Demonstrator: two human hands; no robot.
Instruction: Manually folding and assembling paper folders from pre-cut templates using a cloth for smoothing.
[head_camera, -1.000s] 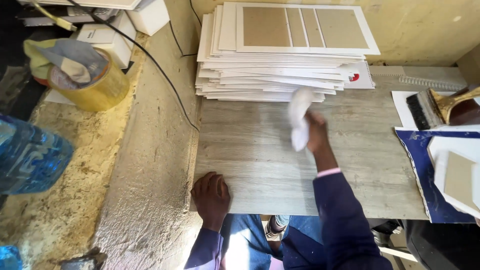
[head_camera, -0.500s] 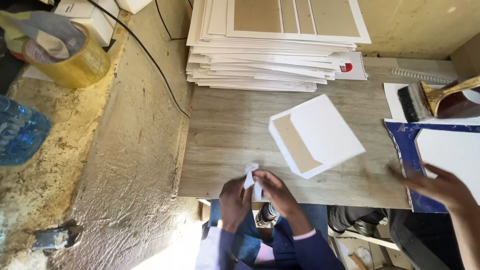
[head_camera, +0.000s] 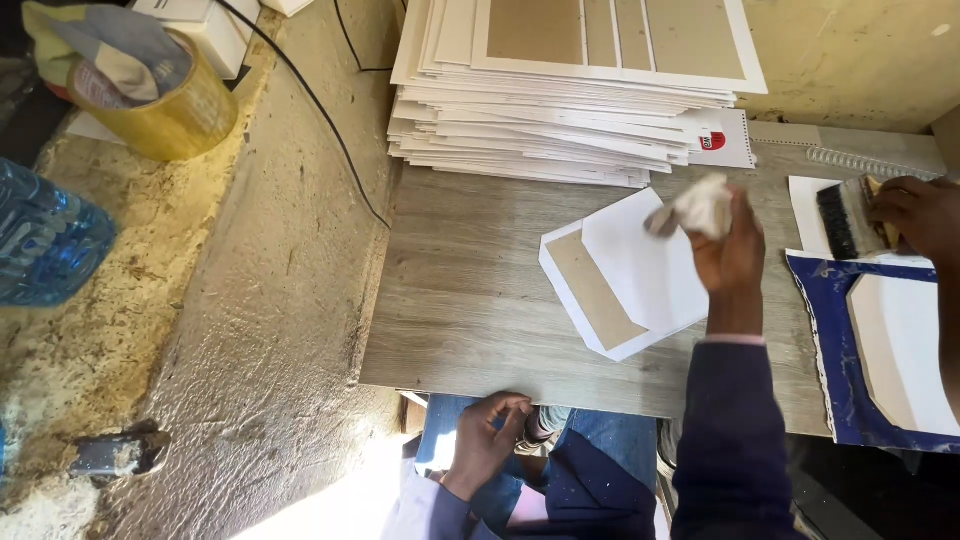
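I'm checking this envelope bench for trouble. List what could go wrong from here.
1. The right hand holds a crumpled white rag over the envelope; if the rag is dirty, it may smear the white paper.
2. Another person's hand works a brush close by, so the two hands could bump.
3. The tall stack of sheets sits just behind and might get knocked.
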